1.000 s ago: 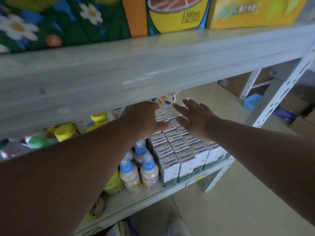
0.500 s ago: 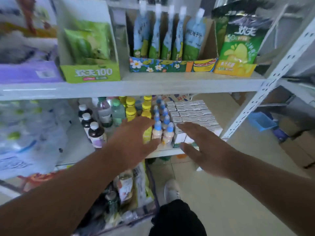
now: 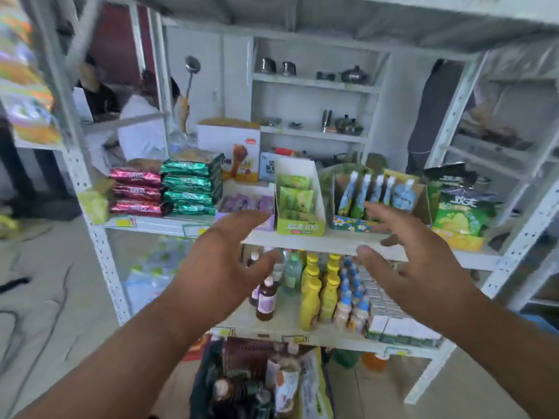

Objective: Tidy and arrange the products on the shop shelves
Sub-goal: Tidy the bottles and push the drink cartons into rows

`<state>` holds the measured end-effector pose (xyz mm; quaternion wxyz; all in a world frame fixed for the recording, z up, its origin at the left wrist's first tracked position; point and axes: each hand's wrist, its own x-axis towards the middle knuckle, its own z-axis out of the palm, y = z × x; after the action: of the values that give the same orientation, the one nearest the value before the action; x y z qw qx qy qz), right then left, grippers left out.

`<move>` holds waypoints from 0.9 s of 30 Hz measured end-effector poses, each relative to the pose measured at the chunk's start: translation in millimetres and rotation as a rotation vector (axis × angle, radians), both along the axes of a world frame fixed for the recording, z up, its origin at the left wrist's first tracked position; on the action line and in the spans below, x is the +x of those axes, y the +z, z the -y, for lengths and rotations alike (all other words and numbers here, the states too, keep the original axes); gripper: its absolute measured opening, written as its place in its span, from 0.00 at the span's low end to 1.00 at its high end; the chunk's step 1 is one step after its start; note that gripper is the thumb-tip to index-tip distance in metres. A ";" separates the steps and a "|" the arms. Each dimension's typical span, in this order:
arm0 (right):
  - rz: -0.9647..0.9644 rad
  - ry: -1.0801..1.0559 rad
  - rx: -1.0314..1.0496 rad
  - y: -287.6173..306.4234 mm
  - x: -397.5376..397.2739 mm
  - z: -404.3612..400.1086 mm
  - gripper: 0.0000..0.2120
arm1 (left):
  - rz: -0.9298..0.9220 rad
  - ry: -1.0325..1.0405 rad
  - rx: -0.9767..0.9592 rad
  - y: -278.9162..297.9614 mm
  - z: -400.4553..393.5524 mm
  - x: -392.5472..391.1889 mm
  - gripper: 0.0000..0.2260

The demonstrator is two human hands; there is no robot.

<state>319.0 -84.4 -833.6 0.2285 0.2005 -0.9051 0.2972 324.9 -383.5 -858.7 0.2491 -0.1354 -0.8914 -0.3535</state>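
Both hands hang in the air before the white metal shelves (image 3: 317, 241), holding nothing. The left hand (image 3: 223, 261) has its fingers spread and loosely bent; the right hand (image 3: 405, 255) is likewise splayed. On the upper shelf stand a green cardboard display box (image 3: 299, 226) of crinkly sachets, a flowered box of spouted pouches (image 3: 375, 195) and stacked glossy foil packs (image 3: 187, 186). Below, yellow plastic bottles (image 3: 311, 294) stand beside blue-capped small bottles (image 3: 352, 306) and rows of square cartons (image 3: 402, 326).
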 end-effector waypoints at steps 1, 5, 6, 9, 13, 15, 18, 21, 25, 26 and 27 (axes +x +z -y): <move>-0.024 0.014 -0.023 13.9 1.4 8.6 0.28 | -0.043 0.005 0.008 14.2 6.3 2.5 0.25; -0.137 0.106 -0.063 64.3 -0.8 41.6 0.28 | -0.162 0.002 0.033 70.3 22.2 -0.1 0.24; -0.177 0.127 -0.071 75.6 -4.2 48.9 0.27 | -0.186 0.006 0.036 82.9 24.0 -3.1 0.24; -0.300 0.163 -0.113 107.2 -29.3 71.0 0.26 | -0.298 0.000 0.065 117.2 31.5 -23.7 0.22; -0.456 0.242 -0.248 163.6 -86.2 94.4 0.24 | -0.492 -0.033 0.047 182.7 31.4 -81.6 0.24; -0.514 0.264 -0.241 206.4 -114.0 103.4 0.26 | -0.568 -0.054 0.036 227.5 33.6 -111.3 0.25; -0.564 0.300 -0.287 272.8 -151.8 108.1 0.26 | -0.626 -0.067 0.046 293.8 37.2 -142.9 0.24; -0.602 0.333 -0.289 337.9 -175.1 115.1 0.25 | -0.635 -0.105 0.033 352.5 45.5 -156.5 0.24; -0.623 0.337 -0.193 435.7 -179.0 119.5 0.26 | -0.654 -0.087 0.031 437.8 55.2 -168.7 0.24; -0.626 0.334 -0.167 464.1 -176.0 118.8 0.26 | -0.653 -0.080 0.037 462.3 54.7 -168.8 0.25; -0.634 0.322 -0.137 493.9 -171.5 117.4 0.26 | -0.658 -0.078 0.043 488.4 52.8 -168.3 0.25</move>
<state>147.5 -201.8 -339.8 0.4610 0.4070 -0.7240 0.3125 156.6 -436.3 -370.3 0.5127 -0.2710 -0.7497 -0.3187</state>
